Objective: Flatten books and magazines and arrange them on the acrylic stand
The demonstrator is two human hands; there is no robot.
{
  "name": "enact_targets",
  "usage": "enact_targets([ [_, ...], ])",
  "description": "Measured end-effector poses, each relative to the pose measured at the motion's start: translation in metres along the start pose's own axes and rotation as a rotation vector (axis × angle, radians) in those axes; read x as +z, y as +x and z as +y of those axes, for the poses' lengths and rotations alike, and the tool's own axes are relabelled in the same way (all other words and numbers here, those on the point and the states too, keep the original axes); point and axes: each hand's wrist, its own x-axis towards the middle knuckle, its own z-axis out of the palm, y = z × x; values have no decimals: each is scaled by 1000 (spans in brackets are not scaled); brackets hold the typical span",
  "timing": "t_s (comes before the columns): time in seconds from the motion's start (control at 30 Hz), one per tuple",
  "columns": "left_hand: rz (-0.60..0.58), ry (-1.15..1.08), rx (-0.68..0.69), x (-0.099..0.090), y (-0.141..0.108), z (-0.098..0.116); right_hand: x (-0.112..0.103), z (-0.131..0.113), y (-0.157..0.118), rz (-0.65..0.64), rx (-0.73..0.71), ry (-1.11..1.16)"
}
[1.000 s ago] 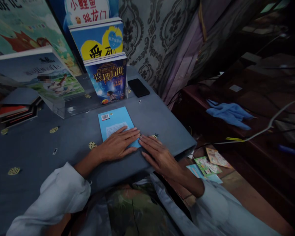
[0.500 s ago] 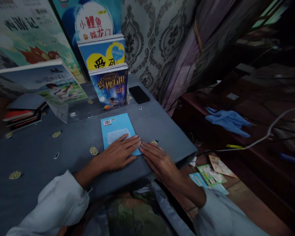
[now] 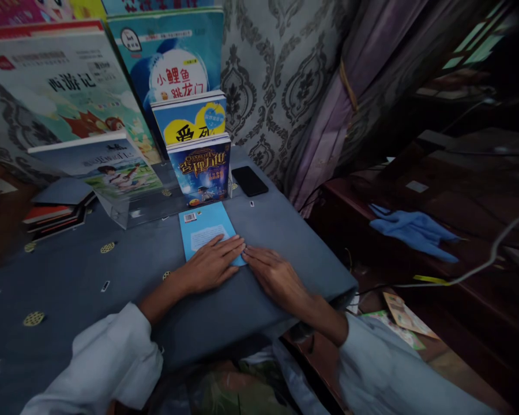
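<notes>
Two hands, both unclenched, fingers straight: right hand (image 3: 277, 279) with fingertips at the lower-right corner of one light-blue book (image 3: 194, 226), left hand (image 3: 211, 264) flat on it. Book lies mid-frame, back cover up, long axis running up-frame, leaning slightly left, barcode end pointing up. Beyond: one black phone (image 3: 249, 181), four standing books (image 3: 205, 173) upper centre-left.

Seemingly a home; tied-back purple curtain (image 3: 322, 135), damask-patterned backdrop (image 3: 281, 63), cloth-covered table (image 3: 294, 242), upright storybooks (image 3: 75, 106).
</notes>
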Motion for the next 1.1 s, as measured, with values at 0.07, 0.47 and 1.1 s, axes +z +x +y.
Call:
enact_targets([
  [0.07, 13, 4, -12, 1, 2, -4, 2, 4, 4, -6, -6, -9],
  [0.47, 33, 12, -30, 5, 4, -8, 4, 4, 10, -19, 29, -2],
  [1.1, 33, 105, -111, 15, -7, 32, -3, -9, -9, -32, 58, 24],
])
